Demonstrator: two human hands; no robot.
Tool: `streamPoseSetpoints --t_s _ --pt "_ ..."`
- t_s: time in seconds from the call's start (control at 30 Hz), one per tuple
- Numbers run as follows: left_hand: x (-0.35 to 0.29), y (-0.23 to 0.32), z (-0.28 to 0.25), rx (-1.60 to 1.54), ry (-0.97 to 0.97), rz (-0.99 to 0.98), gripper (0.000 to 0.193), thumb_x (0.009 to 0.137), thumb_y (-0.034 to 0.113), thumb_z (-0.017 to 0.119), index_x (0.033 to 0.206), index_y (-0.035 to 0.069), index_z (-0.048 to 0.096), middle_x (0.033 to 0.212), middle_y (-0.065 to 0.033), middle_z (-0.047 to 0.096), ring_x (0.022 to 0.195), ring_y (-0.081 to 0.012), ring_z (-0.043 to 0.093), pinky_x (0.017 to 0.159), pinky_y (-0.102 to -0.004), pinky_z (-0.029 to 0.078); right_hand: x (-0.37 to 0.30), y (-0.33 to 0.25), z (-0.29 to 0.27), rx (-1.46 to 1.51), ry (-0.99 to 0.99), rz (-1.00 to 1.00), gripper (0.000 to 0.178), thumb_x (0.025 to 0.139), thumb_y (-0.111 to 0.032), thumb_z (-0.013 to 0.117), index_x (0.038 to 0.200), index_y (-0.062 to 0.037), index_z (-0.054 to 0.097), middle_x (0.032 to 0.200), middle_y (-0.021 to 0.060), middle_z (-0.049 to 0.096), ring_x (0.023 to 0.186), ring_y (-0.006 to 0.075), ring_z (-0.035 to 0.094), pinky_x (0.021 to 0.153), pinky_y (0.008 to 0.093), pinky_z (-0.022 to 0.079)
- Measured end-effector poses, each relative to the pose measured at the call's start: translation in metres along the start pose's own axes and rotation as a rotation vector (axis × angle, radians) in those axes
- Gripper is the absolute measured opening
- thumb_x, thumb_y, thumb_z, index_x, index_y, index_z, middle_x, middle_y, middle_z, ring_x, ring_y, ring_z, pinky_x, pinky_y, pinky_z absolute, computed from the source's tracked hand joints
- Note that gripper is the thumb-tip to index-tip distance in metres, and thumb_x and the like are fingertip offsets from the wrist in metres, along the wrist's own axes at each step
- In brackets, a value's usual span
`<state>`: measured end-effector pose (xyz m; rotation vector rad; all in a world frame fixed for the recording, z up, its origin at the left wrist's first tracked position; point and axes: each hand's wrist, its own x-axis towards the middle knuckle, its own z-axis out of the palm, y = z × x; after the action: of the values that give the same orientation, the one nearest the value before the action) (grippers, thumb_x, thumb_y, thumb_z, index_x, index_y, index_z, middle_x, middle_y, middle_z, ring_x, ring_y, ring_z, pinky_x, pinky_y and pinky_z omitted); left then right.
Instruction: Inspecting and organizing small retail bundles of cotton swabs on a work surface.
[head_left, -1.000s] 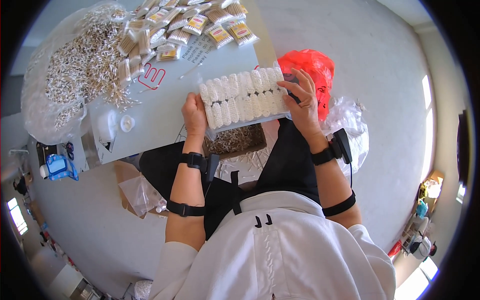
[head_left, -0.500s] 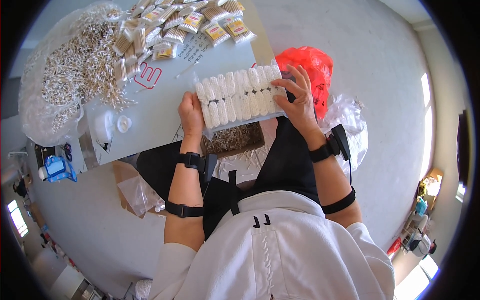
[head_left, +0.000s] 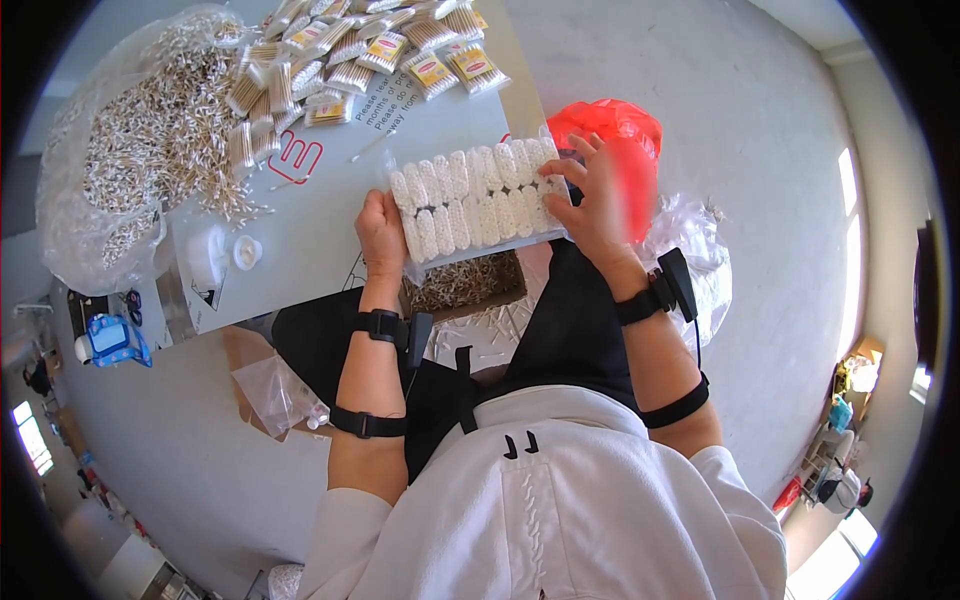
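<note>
A clear bag of cotton swab packs (head_left: 476, 200) is held tilted over the table's near edge, its packs standing in two rows with white tips facing up. My left hand (head_left: 382, 236) is closed around the bag's left end, thumb along the side. At the right end, my right hand (head_left: 598, 205) grips the edge and corner with thumb and forefinger, its other fingers bent and partly raised. Below the bag, between my legs, sits an open box of loose cotton swabs (head_left: 460, 283), partly hidden by the bag.
A large clear sack of loose swabs (head_left: 150, 150) spills onto the table (head_left: 310, 240) at left. Several small swab packs (head_left: 350, 75) are heaped at the back. A white round lid (head_left: 248, 252) lies near the sack. Red (head_left: 620, 125) and clear plastic bags (head_left: 690, 260) are at right.
Very little differs. The fingers of my right hand have shifted slightly at the bag's right end, and the bag has moved a touch. My left hand keeps its hold.
</note>
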<state>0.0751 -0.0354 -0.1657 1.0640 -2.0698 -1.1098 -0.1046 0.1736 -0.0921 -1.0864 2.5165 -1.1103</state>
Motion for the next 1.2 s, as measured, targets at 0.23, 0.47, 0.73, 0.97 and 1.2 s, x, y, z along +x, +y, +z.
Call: streamPoseSetpoints --t_s 0.23,0.47,0.73,0.97,1.2 --pt "0.001 -0.006 0.002 -0.013 0.007 -0.008 0.032 0.096 0.022 0.053 0.076 -0.001 0.045 0.063 -0.0214 0.048 0.056 -0.0278 0.041 0.056 -0.0407 0.041 0.001 0.000 0.005 0.005 0.045 -0.060 0.034 0.067 -0.014 0.068 0.100 -0.0202 0.070 0.139 0.0134 0.047 0.137 0.0401 0.030 0.110 0.0498 0.027" --pt "0.000 0.001 0.001 -0.009 0.002 0.003 0.031 0.096 0.021 0.052 0.076 -0.001 0.045 0.063 -0.0216 0.047 0.057 -0.0286 0.038 0.056 -0.0401 0.040 0.001 -0.002 0.011 0.053 0.001 -0.073 0.034 0.067 -0.017 0.071 0.102 -0.0205 0.070 0.140 0.0139 0.046 0.137 0.0402 0.030 0.110 0.0498 0.028" --pt "0.000 -0.001 0.000 0.006 0.001 0.002 0.032 0.097 0.021 0.052 0.075 -0.001 0.044 0.062 -0.0202 0.047 0.056 -0.0263 0.039 0.056 -0.0397 0.041 0.002 -0.001 0.014 0.067 -0.010 -0.033 0.033 0.069 -0.019 0.069 0.102 -0.0209 0.070 0.139 0.0153 0.046 0.137 0.0410 0.030 0.109 0.0495 0.028" --pt "0.000 0.000 0.000 0.012 0.002 0.010 0.032 0.096 0.022 0.052 0.076 -0.001 0.045 0.062 -0.0202 0.047 0.056 -0.0279 0.040 0.056 -0.0400 0.041 0.003 -0.001 0.015 0.071 -0.020 -0.027 0.034 0.069 -0.018 0.068 0.102 -0.0212 0.069 0.139 0.0164 0.046 0.137 0.0411 0.030 0.110 0.0489 0.029" --pt "0.001 0.003 0.000 0.033 -0.006 0.005 0.031 0.096 0.021 0.053 0.076 -0.001 0.045 0.064 -0.0218 0.049 0.057 -0.0297 0.041 0.057 -0.0406 0.042 0.003 0.000 0.014 0.087 -0.018 -0.022 0.034 0.068 -0.018 0.068 0.102 -0.0207 0.069 0.138 0.0168 0.047 0.137 0.0408 0.030 0.110 0.0484 0.029"
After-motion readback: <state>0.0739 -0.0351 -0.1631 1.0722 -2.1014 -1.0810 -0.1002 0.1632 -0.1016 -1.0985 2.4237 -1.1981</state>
